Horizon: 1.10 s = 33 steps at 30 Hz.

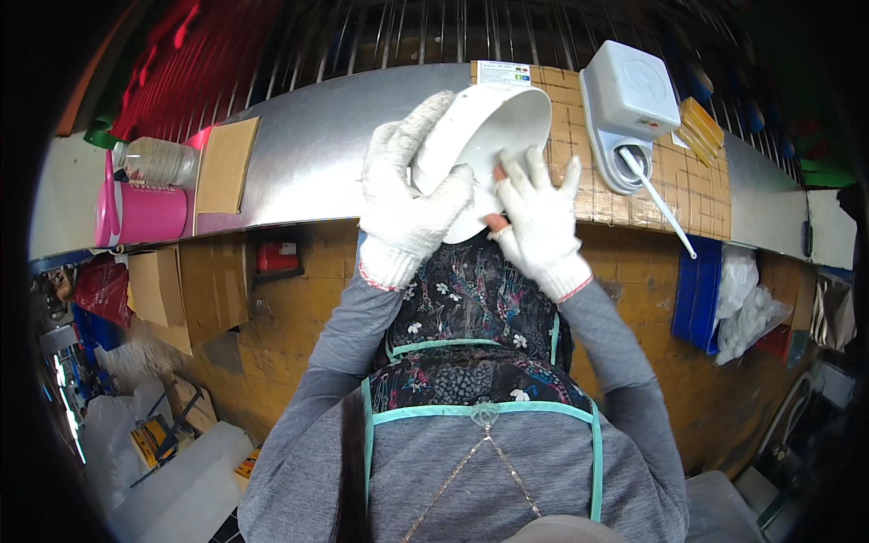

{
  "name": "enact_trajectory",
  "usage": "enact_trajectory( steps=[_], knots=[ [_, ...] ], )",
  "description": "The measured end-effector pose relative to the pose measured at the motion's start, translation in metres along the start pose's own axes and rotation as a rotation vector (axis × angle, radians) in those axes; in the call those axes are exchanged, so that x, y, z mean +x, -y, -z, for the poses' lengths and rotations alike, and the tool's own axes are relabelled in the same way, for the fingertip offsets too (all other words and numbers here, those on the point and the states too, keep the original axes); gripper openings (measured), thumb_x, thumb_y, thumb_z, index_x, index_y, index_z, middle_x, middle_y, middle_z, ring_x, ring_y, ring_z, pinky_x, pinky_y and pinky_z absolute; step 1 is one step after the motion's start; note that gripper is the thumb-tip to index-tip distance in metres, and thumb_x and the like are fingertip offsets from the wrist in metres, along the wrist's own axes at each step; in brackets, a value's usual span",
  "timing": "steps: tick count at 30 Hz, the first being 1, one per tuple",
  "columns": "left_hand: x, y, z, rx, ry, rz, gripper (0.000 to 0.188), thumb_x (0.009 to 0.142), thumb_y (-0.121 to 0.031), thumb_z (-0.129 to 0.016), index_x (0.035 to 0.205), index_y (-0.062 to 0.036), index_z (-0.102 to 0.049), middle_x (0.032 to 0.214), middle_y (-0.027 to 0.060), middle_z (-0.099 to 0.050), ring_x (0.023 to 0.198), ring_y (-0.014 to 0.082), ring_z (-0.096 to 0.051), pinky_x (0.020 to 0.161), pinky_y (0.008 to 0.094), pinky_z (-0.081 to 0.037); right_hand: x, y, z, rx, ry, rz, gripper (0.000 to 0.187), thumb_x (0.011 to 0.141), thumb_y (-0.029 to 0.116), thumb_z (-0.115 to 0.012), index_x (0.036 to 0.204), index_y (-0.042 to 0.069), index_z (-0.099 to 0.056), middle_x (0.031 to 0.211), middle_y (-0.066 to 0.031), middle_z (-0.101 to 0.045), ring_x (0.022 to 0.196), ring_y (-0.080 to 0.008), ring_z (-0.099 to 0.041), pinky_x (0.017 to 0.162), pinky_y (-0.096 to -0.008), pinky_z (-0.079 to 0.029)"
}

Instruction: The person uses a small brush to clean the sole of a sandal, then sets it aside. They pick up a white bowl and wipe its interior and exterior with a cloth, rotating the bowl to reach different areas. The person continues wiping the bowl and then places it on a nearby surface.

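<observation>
A glossy white curved plastic shell point(518, 113), hollow like a deep bowl, is tilted over the near edge of the metal bench. My left hand point(407, 195), in a white knit glove, is closed around its left side, fingers outside and thumb across the near part. My right hand point(540, 222), gloved with the thumb tip and one fingertip bare, has its fingers spread over the shell's near right part. Nothing shows gripped in it. Part of the shell is hidden by my hands.
Right of the shell, a white box-shaped device point(631, 86) stands on a cardboard sheet point(566, 118), a white rod point(665, 213) jutting over the edge. Beyond is a yellow block point(699, 131). Left are a cardboard piece point(226, 165), pink container point(149, 213) and clear bottle point(161, 161).
</observation>
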State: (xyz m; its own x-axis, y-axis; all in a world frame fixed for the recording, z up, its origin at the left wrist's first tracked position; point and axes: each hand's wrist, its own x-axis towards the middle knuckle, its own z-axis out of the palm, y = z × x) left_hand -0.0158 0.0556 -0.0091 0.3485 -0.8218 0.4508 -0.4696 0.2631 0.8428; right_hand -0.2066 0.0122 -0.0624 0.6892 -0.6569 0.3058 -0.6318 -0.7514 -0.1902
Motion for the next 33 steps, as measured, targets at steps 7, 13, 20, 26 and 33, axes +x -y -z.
enact_trajectory(
  steps=[7, 13, 20, 26, 33],
  knots=[
    [0.012, -0.002, 0.003, -0.11, 0.041, 0.137, 0.063, 0.072, -0.016, -0.072, 0.134, -0.009, -0.063, 0.112, 0.0146, -0.063, 0.102, 0.0242, -0.065, 0.092, 0.037, -0.053, 0.012, -0.019, 0.019, -0.104, 0.032, -0.007, 0.044, 0.088, 0.038, -0.061, 0.125, 0.014, -0.064, 0.147, -0.0085, -0.051, 0.142, -0.0462, -0.034, 0.112, -0.0765, -0.009],
    [0.004, 0.006, 0.006, -0.137, 0.026, 0.173, 0.063, 0.073, -0.013, -0.071, 0.135, -0.0056, -0.061, 0.12, 0.0169, -0.062, 0.111, 0.0258, -0.063, 0.097, 0.0381, -0.051, 0.009, -0.015, 0.002, -0.113, -0.008, -0.004, 0.05, 0.085, 0.045, -0.067, 0.122, 0.012, -0.066, 0.149, -0.0066, -0.051, 0.14, -0.044, -0.038, 0.11, -0.0793, -0.008],
    [-0.009, 0.019, 0.01, -0.258, -0.066, 0.006, 0.069, 0.075, -0.009, -0.068, 0.14, 0.0057, -0.051, 0.134, 0.0213, -0.058, 0.127, 0.0301, -0.056, 0.109, 0.0415, -0.043, -0.007, 0.013, -0.003, 0.239, 0.082, -0.024, 0.043, 0.088, 0.034, -0.066, 0.125, 0.012, -0.064, 0.147, -0.0094, -0.054, 0.142, -0.0517, -0.032, 0.11, -0.08, -0.001],
    [-0.035, 0.031, 0.013, -0.385, -0.134, 0.081, 0.072, 0.078, -0.01, -0.069, 0.144, 0.0069, -0.044, 0.144, 0.0221, -0.05, 0.134, 0.0311, -0.049, 0.114, 0.042, -0.038, 0.008, 0.022, 0.005, -0.006, 0.086, 0.061, 0.044, 0.086, 0.037, -0.067, 0.116, 0.005, -0.066, 0.144, -0.0158, -0.055, 0.141, -0.0388, -0.04, 0.114, -0.0733, -0.014],
    [-0.059, 0.046, 0.012, -0.574, -0.309, 0.11, 0.074, 0.081, -0.01, -0.065, 0.148, 0.0059, -0.037, 0.147, 0.0221, -0.047, 0.136, 0.0321, -0.047, 0.115, 0.0433, -0.036, -0.02, 0.066, -0.001, 0.698, 0.023, -0.039, 0.048, 0.095, 0.032, -0.059, 0.136, 0.008, -0.06, 0.145, -0.0184, -0.053, 0.14, -0.0445, -0.04, 0.117, -0.0691, -0.005]
  ],
)
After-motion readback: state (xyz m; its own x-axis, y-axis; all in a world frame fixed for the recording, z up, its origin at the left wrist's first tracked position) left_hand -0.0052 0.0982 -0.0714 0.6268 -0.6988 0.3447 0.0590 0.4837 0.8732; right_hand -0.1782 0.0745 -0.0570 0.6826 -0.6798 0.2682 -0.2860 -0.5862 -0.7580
